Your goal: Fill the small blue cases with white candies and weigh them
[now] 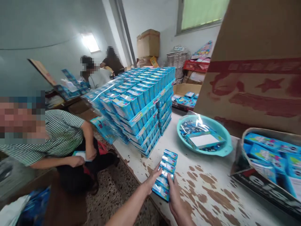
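Observation:
Between my two hands is a row of several small blue boxes (164, 173) with shiny tops, lined up end to end over the table's front edge. My left hand (152, 181) grips the row from its left side, the thumb on top. On the opposite side my right hand (174, 192) presses against it, thumb also over the boxes. The undersides of the boxes and most of my fingertips are hidden. Just beyond them rises a large stack of blue boxes (138, 103) in layered trays, partly under clear plastic.
A turquoise basin (227, 147) with small shiny packets and a blue-and-white box stands on the stained white table (202, 188). At right is an open carton (256, 185) of blue packs, behind it a tall cardboard box (254, 62). A person in a striped shirt (68, 128) sits at left.

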Demonstrator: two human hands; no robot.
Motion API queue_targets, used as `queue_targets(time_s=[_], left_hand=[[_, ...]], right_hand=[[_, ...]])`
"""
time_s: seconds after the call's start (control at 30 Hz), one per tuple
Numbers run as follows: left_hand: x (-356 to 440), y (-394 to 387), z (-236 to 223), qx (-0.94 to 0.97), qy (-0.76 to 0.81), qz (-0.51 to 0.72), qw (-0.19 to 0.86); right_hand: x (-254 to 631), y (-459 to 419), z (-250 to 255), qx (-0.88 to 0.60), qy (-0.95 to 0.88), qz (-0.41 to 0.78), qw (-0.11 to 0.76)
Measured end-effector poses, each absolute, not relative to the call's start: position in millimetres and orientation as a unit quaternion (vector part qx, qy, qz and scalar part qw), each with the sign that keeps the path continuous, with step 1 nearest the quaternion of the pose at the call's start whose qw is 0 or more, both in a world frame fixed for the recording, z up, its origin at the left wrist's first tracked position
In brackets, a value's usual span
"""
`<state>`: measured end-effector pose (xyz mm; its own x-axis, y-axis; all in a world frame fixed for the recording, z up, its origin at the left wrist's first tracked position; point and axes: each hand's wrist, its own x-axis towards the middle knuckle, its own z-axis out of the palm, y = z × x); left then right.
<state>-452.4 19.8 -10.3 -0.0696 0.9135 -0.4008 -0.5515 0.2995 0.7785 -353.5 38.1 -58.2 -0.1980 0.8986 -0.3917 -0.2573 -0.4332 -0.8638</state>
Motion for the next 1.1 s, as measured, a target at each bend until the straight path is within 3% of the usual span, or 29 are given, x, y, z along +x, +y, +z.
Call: queue_targets(time_s=[0.33, 0.6, 0.67, 0.9, 1.1], left_hand=[[-435.4, -48.7, -58.6, 0.001, 0.475, 0.712, 0.518], [-445.2, -51.8, -63.4, -0.088, 0.535, 0.740, 0.398], [-444.5, -56.3, -61.5, -0.080, 0.548, 0.725, 0.409], [-455.0, -29.7, -45.1, 0.030, 0.520, 0.629, 0.577], [-479.5, 30.8, -24.4, 0.132, 0.517, 0.584, 0.612]], right_hand=[[-360.2, 15.9, -54.4, -0.452, -0.379, 0.768, 0.250], [-389.4, 33.4, -30.0, -0.352, -0.444, 0.811, 0.146], [-383.7, 24.1, -33.7, -0.366, -0.431, 0.808, 0.166], [-366.6, 8.9, -61.6, -0.465, -0.373, 0.721, 0.353], [-384.1, 57.1, -44.0, -0.482, -0.386, 0.669, 0.414]])
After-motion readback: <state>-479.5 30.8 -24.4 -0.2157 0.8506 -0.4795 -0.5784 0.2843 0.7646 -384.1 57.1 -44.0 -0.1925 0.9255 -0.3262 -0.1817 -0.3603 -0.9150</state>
